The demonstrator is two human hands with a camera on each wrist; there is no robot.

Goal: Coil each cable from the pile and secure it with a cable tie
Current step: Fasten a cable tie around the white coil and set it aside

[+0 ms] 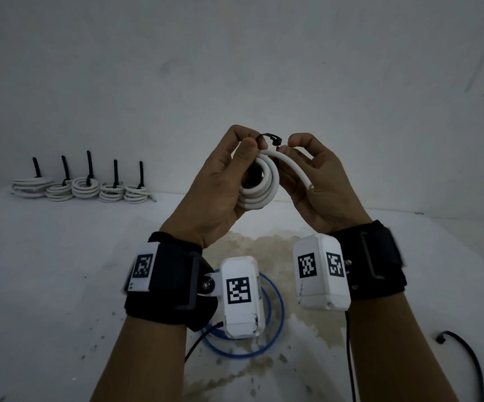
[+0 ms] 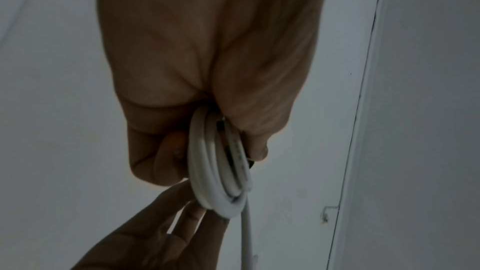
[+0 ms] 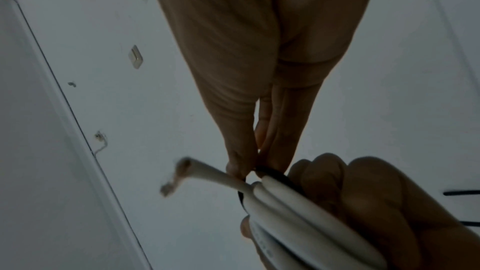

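**Threading the tie round the white coil**

Head view: the left hand (image 1: 220, 181) grips a coiled white cable (image 1: 259, 181) held up above the counter (image 1: 46, 256), fingers curled round the loops. The right hand (image 1: 319, 181) pinches one end of a thin black cable tie (image 1: 269, 138) arching over the top of the coil. The cable's free end (image 1: 307, 184) juts toward the right palm. Five tied white coils (image 1: 82, 187) stand in a row at the counter's far left; a blue cable (image 1: 275, 314) lies looped below the wrists, and a loose black tie (image 1: 464, 352) lies at the right. To do this well, I judge the tail should be fed into the tie's head while the left grip keeps all turns stacked, then cinched snug.

Left wrist view: the coil (image 2: 221, 171) is smooth, round-sectioned and stiff, its turns packed side by side.

Right wrist view: thumb and fingertips (image 3: 237, 163) close on the dark strap (image 3: 275, 174); bare copper strands fray from the cut end (image 3: 179, 174).
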